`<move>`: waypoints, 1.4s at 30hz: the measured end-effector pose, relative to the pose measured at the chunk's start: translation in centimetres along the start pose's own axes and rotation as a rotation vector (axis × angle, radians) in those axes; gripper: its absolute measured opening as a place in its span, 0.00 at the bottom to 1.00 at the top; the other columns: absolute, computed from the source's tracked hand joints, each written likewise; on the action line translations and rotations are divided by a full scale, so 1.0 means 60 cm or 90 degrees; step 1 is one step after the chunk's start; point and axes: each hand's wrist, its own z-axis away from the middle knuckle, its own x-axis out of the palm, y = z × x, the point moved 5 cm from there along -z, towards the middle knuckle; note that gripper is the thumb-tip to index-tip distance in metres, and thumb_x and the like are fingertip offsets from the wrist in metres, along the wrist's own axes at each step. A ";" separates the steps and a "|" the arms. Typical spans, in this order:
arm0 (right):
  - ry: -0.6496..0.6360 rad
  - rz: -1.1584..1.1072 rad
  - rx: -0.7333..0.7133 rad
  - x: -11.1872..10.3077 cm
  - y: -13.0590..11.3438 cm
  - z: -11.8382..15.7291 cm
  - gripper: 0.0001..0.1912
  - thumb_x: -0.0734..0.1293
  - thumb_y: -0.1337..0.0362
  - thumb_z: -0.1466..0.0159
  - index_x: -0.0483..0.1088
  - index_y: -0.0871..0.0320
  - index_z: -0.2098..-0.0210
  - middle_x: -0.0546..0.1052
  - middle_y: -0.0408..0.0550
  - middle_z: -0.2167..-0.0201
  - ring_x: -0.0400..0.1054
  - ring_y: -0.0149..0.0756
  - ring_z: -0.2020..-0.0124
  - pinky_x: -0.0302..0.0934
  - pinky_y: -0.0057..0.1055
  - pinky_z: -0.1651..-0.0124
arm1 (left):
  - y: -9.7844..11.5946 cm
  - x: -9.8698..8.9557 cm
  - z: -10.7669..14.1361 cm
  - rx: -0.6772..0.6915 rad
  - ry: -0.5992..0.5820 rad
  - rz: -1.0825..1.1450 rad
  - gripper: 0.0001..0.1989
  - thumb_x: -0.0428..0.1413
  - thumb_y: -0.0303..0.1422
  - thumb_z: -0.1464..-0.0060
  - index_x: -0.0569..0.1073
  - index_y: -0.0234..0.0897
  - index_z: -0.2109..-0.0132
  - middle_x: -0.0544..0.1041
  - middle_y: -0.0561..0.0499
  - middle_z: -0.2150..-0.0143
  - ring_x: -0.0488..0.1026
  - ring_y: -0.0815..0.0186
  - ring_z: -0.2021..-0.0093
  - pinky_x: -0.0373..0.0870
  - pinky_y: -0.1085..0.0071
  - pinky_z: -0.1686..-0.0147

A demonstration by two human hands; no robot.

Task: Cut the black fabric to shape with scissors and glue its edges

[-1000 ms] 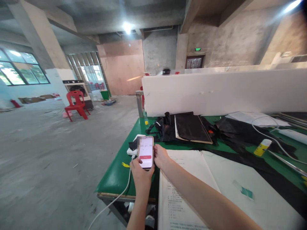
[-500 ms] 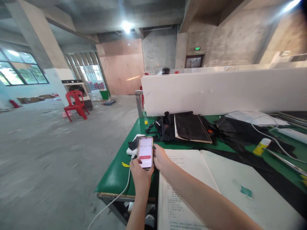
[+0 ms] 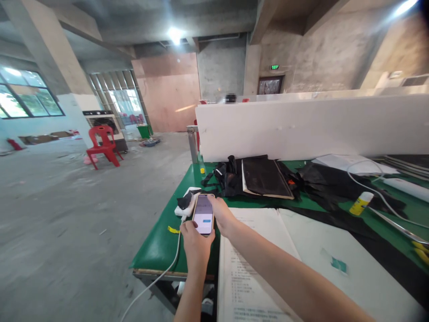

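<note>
My left hand (image 3: 196, 241) is closed round the lower end of a smartphone (image 3: 203, 226), thumb on one side and fingers on the other. The phone is held above the green table, its screen lit with a dialog and a blue button. My right hand (image 3: 224, 218) grips the phone's upper right edge, a digit lying over the top of the screen; its other fingers are partly hidden. An open book (image 3: 241, 264) with printed pages lies under my right forearm. Beside the phone is a white power strip (image 3: 181, 210) with a cable in it.
A black-covered book (image 3: 266, 178) rests on dark cloth (image 3: 231, 183) at the back of the green table (image 3: 157, 250). To the right stands a yellow glue stick (image 3: 361, 204). A white partition (image 3: 301, 129) closes off the far side. A red chair (image 3: 103, 145) is on the floor at left.
My right hand has moved from beside the phone onto its upper right edge. The screen has gone from a running timer with a red button to a dimmed view with a blue button.
</note>
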 end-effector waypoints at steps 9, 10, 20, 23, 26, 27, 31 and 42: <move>-0.051 0.201 -0.199 -0.066 -0.103 0.085 0.15 0.59 0.66 0.42 0.62 0.56 0.55 0.72 0.48 0.55 0.64 0.34 0.52 0.55 0.30 0.50 | 0.009 0.005 0.005 -0.009 -0.038 -0.066 0.22 0.62 0.33 0.61 0.55 0.39 0.65 0.57 0.51 0.61 0.64 0.64 0.64 0.67 0.66 0.69; -0.097 0.300 -0.257 -0.067 -0.101 0.085 0.15 0.57 0.71 0.43 0.63 0.56 0.57 0.74 0.46 0.58 0.65 0.34 0.54 0.55 0.32 0.50 | 0.009 0.004 0.006 -0.006 -0.038 -0.066 0.23 0.62 0.33 0.61 0.55 0.40 0.65 0.57 0.51 0.61 0.64 0.64 0.64 0.67 0.66 0.69; -0.250 0.851 -0.507 -0.051 0.025 0.029 0.19 0.56 0.78 0.50 0.63 0.58 0.60 0.73 0.47 0.58 0.61 0.34 0.49 0.32 0.41 0.36 | 0.012 0.004 0.007 0.036 -0.034 -0.074 0.19 0.60 0.36 0.57 0.55 0.39 0.66 0.57 0.51 0.63 0.65 0.63 0.66 0.67 0.67 0.72; -0.225 0.862 -0.497 -0.044 0.032 0.022 0.16 0.57 0.77 0.48 0.63 0.57 0.62 0.73 0.47 0.61 0.63 0.33 0.52 0.32 0.41 0.36 | 0.011 0.004 0.007 0.030 -0.042 -0.085 0.18 0.59 0.37 0.56 0.56 0.39 0.65 0.57 0.51 0.63 0.64 0.63 0.67 0.66 0.68 0.73; -0.167 0.832 -0.503 -0.042 0.016 0.022 0.19 0.55 0.78 0.49 0.63 0.57 0.61 0.72 0.47 0.60 0.62 0.33 0.52 0.40 0.40 0.38 | 0.013 0.002 0.008 0.026 -0.048 -0.083 0.18 0.59 0.37 0.55 0.56 0.39 0.65 0.57 0.51 0.63 0.64 0.64 0.66 0.67 0.68 0.71; -0.138 0.810 -0.510 -0.043 0.006 0.023 0.20 0.54 0.79 0.50 0.62 0.57 0.60 0.72 0.48 0.59 0.61 0.34 0.51 0.45 0.39 0.40 | 0.014 0.002 0.008 0.024 -0.050 -0.081 0.19 0.59 0.36 0.56 0.56 0.39 0.65 0.57 0.51 0.62 0.64 0.64 0.65 0.67 0.68 0.70; -0.037 0.727 -0.549 -0.051 -0.022 0.013 0.21 0.52 0.79 0.49 0.61 0.57 0.59 0.72 0.49 0.59 0.61 0.35 0.50 0.50 0.39 0.44 | 0.015 0.001 0.006 0.008 -0.063 -0.081 0.21 0.61 0.34 0.57 0.55 0.39 0.65 0.57 0.51 0.62 0.63 0.63 0.65 0.67 0.66 0.67; -0.033 0.718 -0.612 -0.046 0.002 -0.035 0.18 0.50 0.80 0.46 0.57 0.54 0.62 0.73 0.43 0.62 0.65 0.30 0.55 0.39 0.44 0.36 | 0.013 0.007 -0.002 -0.034 -0.108 -0.079 0.22 0.63 0.33 0.60 0.55 0.39 0.66 0.59 0.52 0.64 0.62 0.62 0.63 0.66 0.63 0.64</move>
